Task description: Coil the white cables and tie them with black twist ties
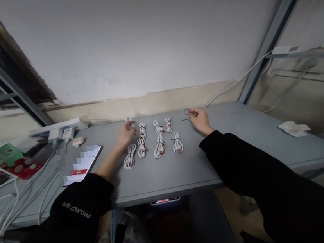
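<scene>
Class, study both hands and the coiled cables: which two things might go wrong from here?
The thin black tie pinched in the right hand might slip and get lost on the grey table.
The left hand, set among the white coils, might knock their rows askew.

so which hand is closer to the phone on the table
Left. The left hand lies just up and right of the phone, at the coiled cables; the right hand is farther right, past all the cables, pinching a black tie.
</scene>
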Tool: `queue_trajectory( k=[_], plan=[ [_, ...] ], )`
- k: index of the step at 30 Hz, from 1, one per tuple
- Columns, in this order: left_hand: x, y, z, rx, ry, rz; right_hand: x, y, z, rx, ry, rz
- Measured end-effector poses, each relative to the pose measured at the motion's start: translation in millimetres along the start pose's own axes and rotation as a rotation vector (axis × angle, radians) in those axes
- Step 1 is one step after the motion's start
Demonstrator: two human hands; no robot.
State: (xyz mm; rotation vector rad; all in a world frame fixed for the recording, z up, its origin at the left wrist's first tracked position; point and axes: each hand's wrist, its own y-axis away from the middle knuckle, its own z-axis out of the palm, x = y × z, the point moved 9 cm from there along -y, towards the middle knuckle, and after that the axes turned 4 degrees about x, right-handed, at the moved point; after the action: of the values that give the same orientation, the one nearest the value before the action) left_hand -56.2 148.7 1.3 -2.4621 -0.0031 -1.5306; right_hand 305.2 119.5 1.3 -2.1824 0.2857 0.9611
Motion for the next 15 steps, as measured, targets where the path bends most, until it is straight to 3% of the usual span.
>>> queue_trajectory(
  k=[6, 13, 15],
  plan=[
    [0.6, -1.2, -0.8, 0.015, -0.396, 0.142, 7.7, 0.1, 9.1, -0.08, 0.091, -0.016],
    [-5.7, -1.4, 2.7, -0.045, -0.585, 0.113, 9.0, 8.0, 26.0, -0.241, 0.17, -0.011],
    [-4.8, -1.4, 4.9, -0.06, -0.595, 0.159, 8.2, 9.1, 26.5, -0.255, 0.181, -0.001]
  ],
)
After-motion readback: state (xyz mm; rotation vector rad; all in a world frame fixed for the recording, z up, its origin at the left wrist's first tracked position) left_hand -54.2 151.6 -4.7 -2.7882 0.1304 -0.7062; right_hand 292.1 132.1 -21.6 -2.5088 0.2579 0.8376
